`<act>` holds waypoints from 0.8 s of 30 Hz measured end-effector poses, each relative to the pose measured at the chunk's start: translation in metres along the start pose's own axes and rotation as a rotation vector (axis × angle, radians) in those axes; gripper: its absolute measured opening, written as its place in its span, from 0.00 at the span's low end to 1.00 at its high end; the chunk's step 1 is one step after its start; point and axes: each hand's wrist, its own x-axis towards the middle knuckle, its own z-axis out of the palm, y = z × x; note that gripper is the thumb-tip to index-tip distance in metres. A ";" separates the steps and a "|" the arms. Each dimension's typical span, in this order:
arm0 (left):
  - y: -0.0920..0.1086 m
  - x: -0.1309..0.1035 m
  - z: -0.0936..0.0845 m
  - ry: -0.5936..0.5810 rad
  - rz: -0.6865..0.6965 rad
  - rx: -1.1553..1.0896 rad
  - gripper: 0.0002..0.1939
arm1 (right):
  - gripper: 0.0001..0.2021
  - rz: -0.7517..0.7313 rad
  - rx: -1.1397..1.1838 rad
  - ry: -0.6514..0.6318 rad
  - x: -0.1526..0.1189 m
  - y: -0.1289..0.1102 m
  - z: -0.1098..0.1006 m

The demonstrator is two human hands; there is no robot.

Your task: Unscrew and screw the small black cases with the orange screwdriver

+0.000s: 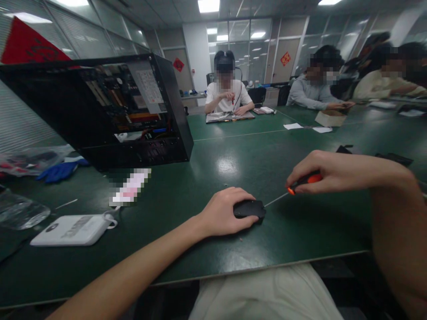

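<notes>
The right hand (316, 175) is closed around the black-and-orange handle of a screwdriver (314, 178), fingers and thumb wrapped close to its front end. The screwdriver's shaft (276, 200) slopes from the handle down to the left, its long axis slanting across the table, and its tip meets the right end of a small black device (250, 210); whether it sits in a screw cannot be told.

The left hand (228, 211) grips that device against the tabletop near the person's edge, thumb along the near side and fingers over the far side. The device's long axis runs left to right, with one end under the palm and the other facing the screwdriver.

To the left, a white slab-shaped device (71, 230) lies lengthwise from left to right, a strap looped at its right end. Beyond it stands a black computer case (173, 111), its side open, with blue gloves (62, 171) nearby. Across the green table (233, 151), a co-worker in a white shirt (245, 93) bends over a flat panel (230, 117).
</notes>
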 end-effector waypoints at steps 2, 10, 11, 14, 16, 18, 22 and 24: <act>0.000 0.000 0.000 0.001 0.005 -0.008 0.19 | 0.15 -0.020 -0.001 0.006 0.000 -0.002 0.001; 0.000 0.000 0.000 0.000 0.004 -0.048 0.19 | 0.15 -0.046 -0.026 0.012 -0.004 -0.009 0.000; 0.000 0.000 0.000 0.002 0.006 -0.050 0.19 | 0.15 -0.051 -0.026 0.014 -0.004 -0.009 0.000; -0.001 -0.001 0.001 0.004 0.009 -0.049 0.19 | 0.15 -0.054 -0.019 0.036 -0.005 -0.009 0.000; -0.002 -0.001 0.001 0.002 0.013 -0.048 0.19 | 0.15 -0.049 -0.019 0.050 -0.006 -0.010 0.000; -0.001 -0.001 0.000 -0.001 0.018 -0.049 0.19 | 0.16 -0.045 -0.023 0.046 -0.006 -0.011 -0.001; 0.000 0.000 0.000 -0.002 0.019 -0.053 0.19 | 0.15 -0.046 -0.052 0.023 -0.005 -0.016 -0.001; 0.000 0.000 0.000 -0.001 0.019 -0.055 0.19 | 0.15 -0.056 -0.066 0.041 -0.006 -0.019 -0.002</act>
